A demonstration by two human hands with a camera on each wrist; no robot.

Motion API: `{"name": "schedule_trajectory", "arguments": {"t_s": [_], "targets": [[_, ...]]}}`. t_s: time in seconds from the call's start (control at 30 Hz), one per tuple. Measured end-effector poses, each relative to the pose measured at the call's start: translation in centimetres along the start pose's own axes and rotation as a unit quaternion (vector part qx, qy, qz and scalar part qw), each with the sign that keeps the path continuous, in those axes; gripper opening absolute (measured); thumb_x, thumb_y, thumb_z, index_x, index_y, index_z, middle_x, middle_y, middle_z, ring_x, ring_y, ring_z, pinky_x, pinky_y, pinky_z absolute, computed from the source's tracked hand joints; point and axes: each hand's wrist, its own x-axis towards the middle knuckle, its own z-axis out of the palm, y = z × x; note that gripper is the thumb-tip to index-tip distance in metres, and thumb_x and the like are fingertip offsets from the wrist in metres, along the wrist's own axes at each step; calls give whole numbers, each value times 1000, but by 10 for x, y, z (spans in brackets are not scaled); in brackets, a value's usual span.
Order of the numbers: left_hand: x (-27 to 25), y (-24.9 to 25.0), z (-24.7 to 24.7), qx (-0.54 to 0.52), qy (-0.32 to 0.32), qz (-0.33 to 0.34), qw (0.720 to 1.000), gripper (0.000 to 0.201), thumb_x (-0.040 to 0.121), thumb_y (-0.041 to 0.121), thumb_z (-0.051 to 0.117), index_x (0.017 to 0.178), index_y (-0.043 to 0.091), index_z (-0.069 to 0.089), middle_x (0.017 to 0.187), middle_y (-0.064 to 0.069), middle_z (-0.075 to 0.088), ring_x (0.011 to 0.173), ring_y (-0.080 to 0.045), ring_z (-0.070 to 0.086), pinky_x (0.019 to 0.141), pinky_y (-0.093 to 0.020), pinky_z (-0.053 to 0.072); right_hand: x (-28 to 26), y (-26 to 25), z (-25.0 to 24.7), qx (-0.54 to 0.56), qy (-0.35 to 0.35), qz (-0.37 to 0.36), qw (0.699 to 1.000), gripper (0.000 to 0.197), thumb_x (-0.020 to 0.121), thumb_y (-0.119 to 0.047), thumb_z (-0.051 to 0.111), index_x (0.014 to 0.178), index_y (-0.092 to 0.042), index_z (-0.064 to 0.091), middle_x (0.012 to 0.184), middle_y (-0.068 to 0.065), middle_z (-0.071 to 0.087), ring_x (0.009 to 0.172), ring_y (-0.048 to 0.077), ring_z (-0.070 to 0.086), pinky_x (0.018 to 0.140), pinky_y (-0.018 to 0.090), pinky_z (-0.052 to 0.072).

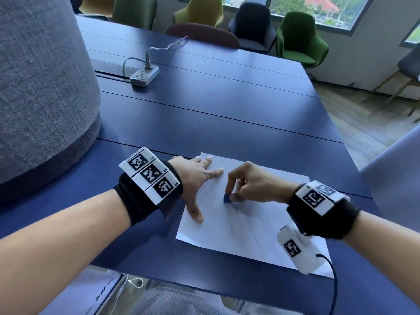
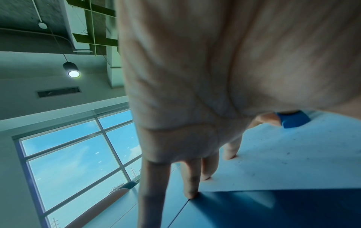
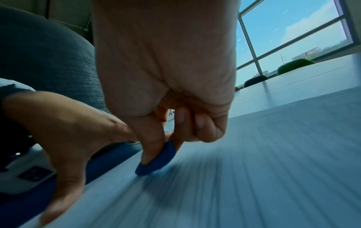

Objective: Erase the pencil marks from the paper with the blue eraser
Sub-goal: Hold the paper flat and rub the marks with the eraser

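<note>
A white sheet of paper lies on the blue table near its front edge. Faint pencil lines run along the sheet. My right hand pinches the small blue eraser between thumb and forefinger, its lower edge down on the paper near the middle. The right wrist view shows the eraser touching the paper. My left hand lies flat with spread, straight fingers on the sheet's left edge. The left wrist view shows those fingertips on table and paper, with the eraser beyond.
A white power strip with a grey cable sits at the far left of the table. A large grey upholstered column rises on the left. Several chairs stand beyond the far edge. A cabled white device hangs under my right wrist.
</note>
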Motion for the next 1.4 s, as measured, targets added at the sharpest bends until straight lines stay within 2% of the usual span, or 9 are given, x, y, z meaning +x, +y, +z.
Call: {"name": "schedule_trajectory", "arguments": {"t_s": [0.13, 0.3, 0.47, 0.6, 0.77, 0.93, 1.07, 1.23, 1.4], "targets": [[2, -1, 1, 2, 0, 2, 1000, 136, 59, 69, 80, 152, 42, -16, 164, 0, -17, 152, -21, -7, 117, -44, 24, 10, 4, -1, 14, 125, 6, 992, 6, 76, -14, 73, 77, -20, 73, 68, 0, 64, 54, 5, 52, 46, 9, 36], [3, 0, -1, 12, -4, 5, 1000, 134, 58, 71, 79, 150, 47, -16, 164, -5, -17, 152, -24, -6, 115, -49, 24, -4, 1, 5, 15, 18, -9, 1000, 5, 77, -11, 74, 78, -15, 73, 63, 2, 58, 51, 9, 46, 45, 14, 35], [4, -1, -1, 11, -6, 7, 1000, 134, 58, 71, 79, 150, 48, -15, 164, -6, -16, 152, -26, -6, 117, -51, 22, 2, 2, 1, 26, 109, 4, 994, 6, 78, -13, 72, 81, -17, 73, 65, -2, 61, 52, 4, 50, 47, 10, 35], [2, 0, -2, 6, -6, 4, 1000, 134, 58, 70, 80, 150, 49, -15, 164, -4, -17, 152, -25, -6, 117, -53, 21, -16, -1, 6, -4, -35, -11, 999, 9, 77, -9, 72, 78, -17, 72, 63, -2, 59, 52, 6, 49, 47, 13, 37], [4, 0, -1, 10, -9, 3, 1000, 135, 58, 69, 80, 151, 48, -15, 164, -5, -17, 152, -25, -7, 116, -56, 16, -11, 4, 13, 28, 106, -14, 994, 8, 78, -8, 71, 78, -16, 72, 60, -4, 60, 45, -1, 49, 46, 10, 36], [2, 1, -4, 16, -10, 1, 1000, 135, 58, 70, 80, 151, 48, -15, 164, -6, -15, 152, -27, -5, 116, -58, 15, -26, -1, 14, 12, -25, -22, 999, 8, 80, -8, 71, 81, -15, 72, 59, -6, 56, 50, 3, 48, 48, 12, 37], [1, 3, -4, 24, -10, 0, 1000, 134, 59, 70, 79, 151, 46, -16, 164, -6, -15, 152, -26, -5, 115, -61, 16, -15, 1, 14, 59, 81, 7, 995, 7, 79, -10, 69, 82, -15, 71, 61, -3, 61, 48, 4, 50, 45, 12, 37], [-1, 2, -3, 23, -6, 0, 1000, 135, 59, 69, 80, 152, 46, -16, 164, -7, -15, 152, -26, -4, 115, -62, 17, -24, -6, 14, 11, -17, -1, 1000, 10, 79, -11, 70, 79, -21, 69, 64, -4, 58, 56, 8, 50, 51, 16, 38], [-1, 2, -3, 26, -4, 1, 1000, 133, 60, 69, 79, 151, 46, -15, 164, -6, -16, 152, -25, -5, 115, -60, 17, -15, -5, 14, 37, 93, 2, 995, 6, 77, -11, 71, 78, -17, 71, 62, -4, 60, 50, 3, 50, 44, 9, 35]]}}
